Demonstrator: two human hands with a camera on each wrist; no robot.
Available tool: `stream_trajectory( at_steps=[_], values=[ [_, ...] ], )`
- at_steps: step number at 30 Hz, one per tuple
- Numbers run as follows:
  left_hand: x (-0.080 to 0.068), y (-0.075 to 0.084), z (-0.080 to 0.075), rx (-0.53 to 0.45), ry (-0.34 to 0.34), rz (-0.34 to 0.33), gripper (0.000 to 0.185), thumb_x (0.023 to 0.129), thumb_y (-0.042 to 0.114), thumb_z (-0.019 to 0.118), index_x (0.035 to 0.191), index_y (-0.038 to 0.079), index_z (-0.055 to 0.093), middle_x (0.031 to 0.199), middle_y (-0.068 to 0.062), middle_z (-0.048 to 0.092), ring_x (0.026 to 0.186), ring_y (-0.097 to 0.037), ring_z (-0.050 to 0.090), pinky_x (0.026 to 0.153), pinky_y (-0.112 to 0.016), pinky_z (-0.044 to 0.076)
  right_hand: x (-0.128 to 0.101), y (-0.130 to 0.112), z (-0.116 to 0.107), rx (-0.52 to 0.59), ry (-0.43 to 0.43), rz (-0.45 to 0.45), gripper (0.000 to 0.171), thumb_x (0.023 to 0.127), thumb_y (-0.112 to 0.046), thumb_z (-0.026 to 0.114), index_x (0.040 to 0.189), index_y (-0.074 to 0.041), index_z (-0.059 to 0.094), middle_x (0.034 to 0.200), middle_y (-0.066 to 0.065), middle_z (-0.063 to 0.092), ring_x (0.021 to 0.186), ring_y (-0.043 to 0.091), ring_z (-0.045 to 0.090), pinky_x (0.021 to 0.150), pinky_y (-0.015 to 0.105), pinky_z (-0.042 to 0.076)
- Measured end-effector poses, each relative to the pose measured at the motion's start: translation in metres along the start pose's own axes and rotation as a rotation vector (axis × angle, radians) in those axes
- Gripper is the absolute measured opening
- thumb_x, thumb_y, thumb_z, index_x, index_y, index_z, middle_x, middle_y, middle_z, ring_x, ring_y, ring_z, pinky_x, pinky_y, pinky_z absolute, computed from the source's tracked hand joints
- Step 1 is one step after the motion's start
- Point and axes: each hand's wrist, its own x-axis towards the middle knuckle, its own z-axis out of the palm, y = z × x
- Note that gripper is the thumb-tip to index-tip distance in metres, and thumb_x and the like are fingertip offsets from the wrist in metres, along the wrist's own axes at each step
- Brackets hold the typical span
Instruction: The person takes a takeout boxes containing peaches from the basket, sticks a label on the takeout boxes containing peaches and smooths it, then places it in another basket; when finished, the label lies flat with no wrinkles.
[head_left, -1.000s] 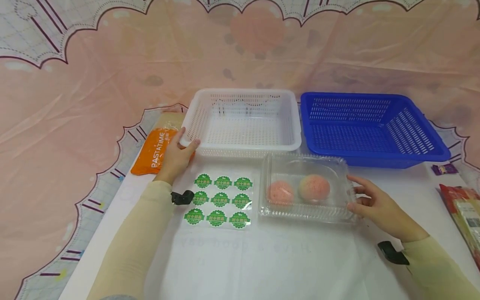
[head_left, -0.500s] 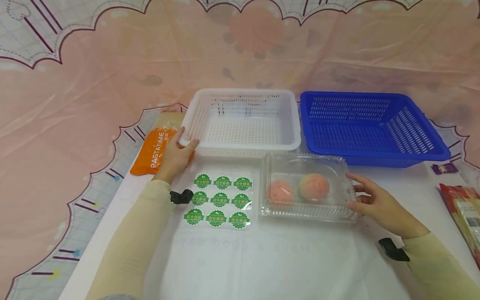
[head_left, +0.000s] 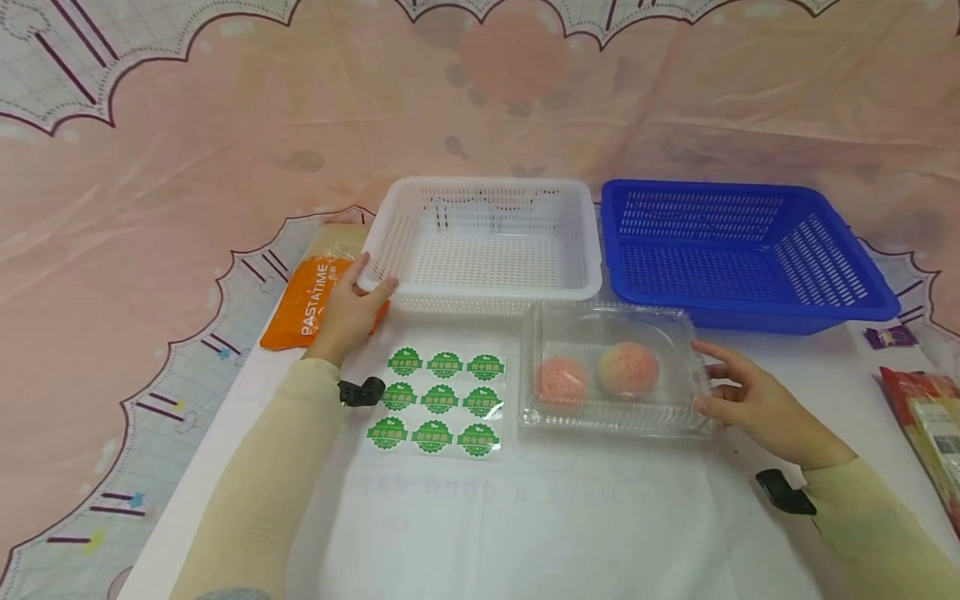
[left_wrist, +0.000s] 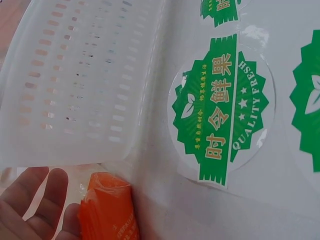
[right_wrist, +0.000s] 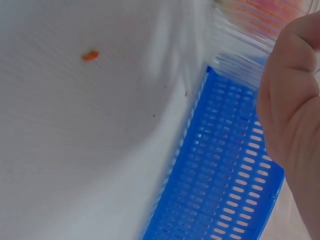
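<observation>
My left hand (head_left: 350, 315) rests against the front left corner of a white plastic basket (head_left: 495, 293), its thumb and forefinger spread at the rim. In the left wrist view, several fingers (left_wrist: 52, 192) lie loosely bent beside the basket wall and an orange bag. My right hand (head_left: 765, 408) holds the right end of a clear plastic clamshell box (head_left: 600, 425), fingers at its side and thumb near the front corner. Two round pink-and-yellow fruits, like peaches, sit in the box, one a fruit (head_left: 562, 382) at left, the other a fruit (head_left: 628, 369) in the middle. The box's lid looks closed.
A sheet of green round stickers (head_left: 440, 398) lies left of the box. Behind the box stands a blue basket (head_left: 750, 317). An orange PASTATIME bag (head_left: 303, 304) lies at left. A purple wrapper (head_left: 890, 337) and a red-and-yellow packet (head_left: 926, 425) lie at right.
The clear box with the fruits has shifted slightly away toward the baskets, together with my right hand. The left hand has stayed at the white basket's corner.
</observation>
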Motion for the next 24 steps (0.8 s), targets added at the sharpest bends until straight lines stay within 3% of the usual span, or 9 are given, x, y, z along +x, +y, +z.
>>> stream_trajectory(
  at_steps=[9,24],
  values=[
    [-0.0005,-0.0001,0.0018,0.013,0.005,-0.003,0.088,0.093,0.059,0.061,0.162,0.028,0.016,0.135,-0.015,0.048,0.112,-0.029,0.047,0.091,-0.034,0.049,0.0005,-0.0015,-0.0005,0.012,-0.018,0.012,0.073,0.098,-0.006,0.063,0.157,-0.001,0.020,0.133,0.029,0.037,0.095,0.008,0.056,0.068,0.028,0.056],
    [-0.0002,0.0000,0.0012,0.008,-0.010,0.002,0.087,0.094,0.058,0.060,0.162,0.028,0.014,0.143,-0.016,0.045,0.116,-0.031,0.046,0.099,-0.040,0.047,-0.0003,-0.0025,-0.0004,0.008,-0.018,0.020,0.074,0.098,-0.007,0.064,0.157,-0.002,0.020,0.135,0.031,0.037,0.096,0.006,0.058,0.069,0.029,0.056]
  ],
)
